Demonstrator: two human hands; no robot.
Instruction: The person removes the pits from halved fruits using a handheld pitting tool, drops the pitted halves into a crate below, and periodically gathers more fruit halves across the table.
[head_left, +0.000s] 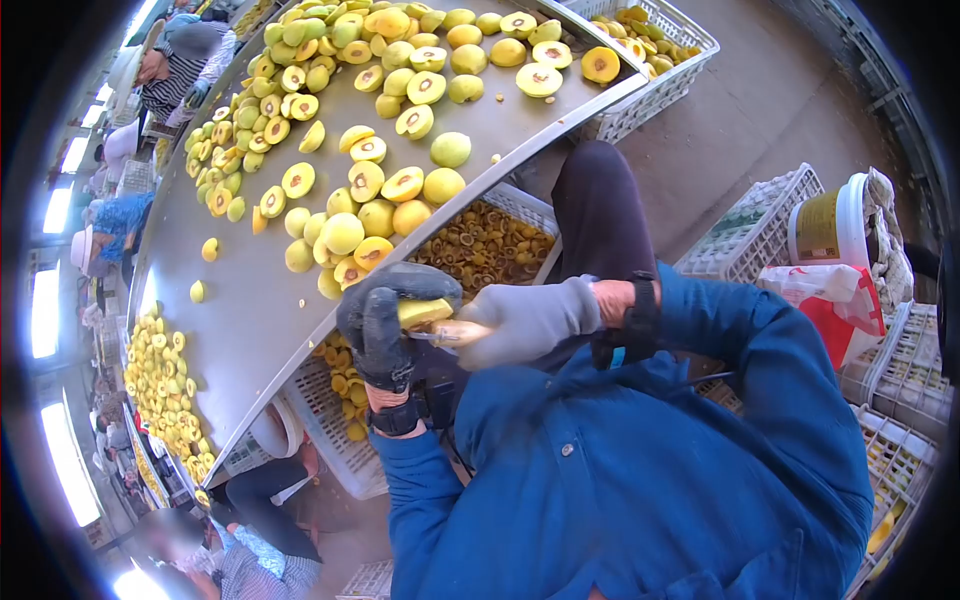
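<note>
My left hand [385, 320], in a dark glove, is wrapped round a yellow peach half [425, 312]. In a grey glove, my right hand [535, 318] grips a small pitting tool [462, 333] with a pale handle. The tool's thin metal end lies against the lower side of the fruit, partly hidden by the fingers. Just beyond my hands, whole and halved peaches [343, 233] lie on the metal table [255, 330]. Some of the cut halves show brown centres.
Below the table edge stands a crate [540, 215] with brown pit pieces. Another crate [340, 445] holds yellow fruit pieces. At right are stacked crates [905, 370], a white bucket [835, 225] and a red-and-white bag [830, 300]. Other people [190, 60] sit along the table's far side.
</note>
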